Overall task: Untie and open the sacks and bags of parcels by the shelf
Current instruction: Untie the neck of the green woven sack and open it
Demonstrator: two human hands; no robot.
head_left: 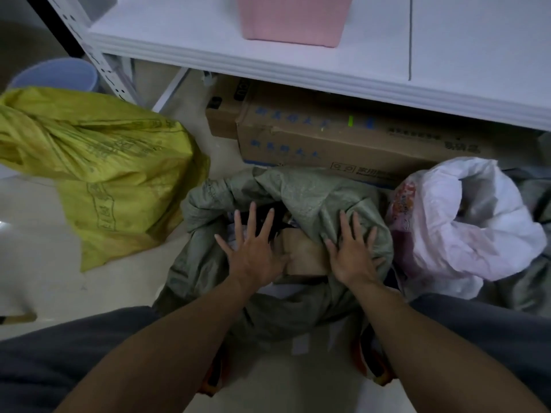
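A grey-green woven sack (310, 195) sits on the floor between my knees, its mouth open, with a brown parcel (301, 251) and dark items showing inside. My left hand (253, 248) hovers flat over the sack's mouth, fingers spread and straight. My right hand (353, 253) rests with spread fingers on the sack's right fold. A yellow woven sack (113, 162) lies to the left with its neck bunched shut. At the right, a white plastic bag (465, 222) gapes open.
A white shelf (298, 67) runs across the top, carrying a pink bin (293, 19). Cardboard boxes (343, 138) stand under it behind the sacks. A pale blue bucket (56, 76) sits at the far left. The floor is light tile.
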